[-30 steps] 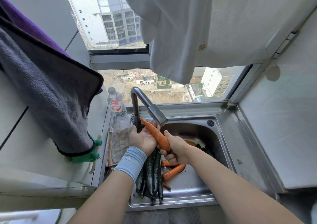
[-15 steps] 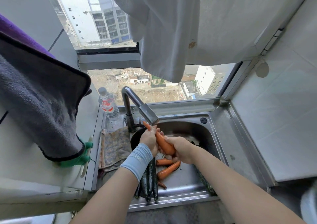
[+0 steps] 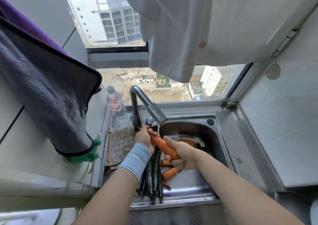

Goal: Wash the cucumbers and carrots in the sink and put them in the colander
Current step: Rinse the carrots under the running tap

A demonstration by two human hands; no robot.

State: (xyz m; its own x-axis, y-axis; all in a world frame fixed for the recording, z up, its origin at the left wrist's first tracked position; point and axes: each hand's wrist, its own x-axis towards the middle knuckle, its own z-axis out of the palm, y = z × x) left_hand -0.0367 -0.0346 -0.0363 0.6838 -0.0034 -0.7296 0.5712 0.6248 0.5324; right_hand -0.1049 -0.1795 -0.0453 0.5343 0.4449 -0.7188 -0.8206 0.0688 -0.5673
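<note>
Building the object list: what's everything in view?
sink: 1, steel, below window
faucet: 1, steel, running
held carrot: 1, orange, under the faucet
loose carrots: at least 3, orange, sink bottom
cucumbers: several, dark green, sink's front left
bottle: 1, clear, left of faucet
dishcloth: 1, brownish, sink's left ledge
towel: 1, grey, hanging left
cloth: 1, white, hanging above
wristband: 1, light blue, left wrist
left hand: grips held carrot's tip end
right hand: grips its thick end

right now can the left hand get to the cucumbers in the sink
Probably yes, once it lets go: the left hand holds the carrot, and the cucumbers lie uncovered just beneath its wrist.
</note>
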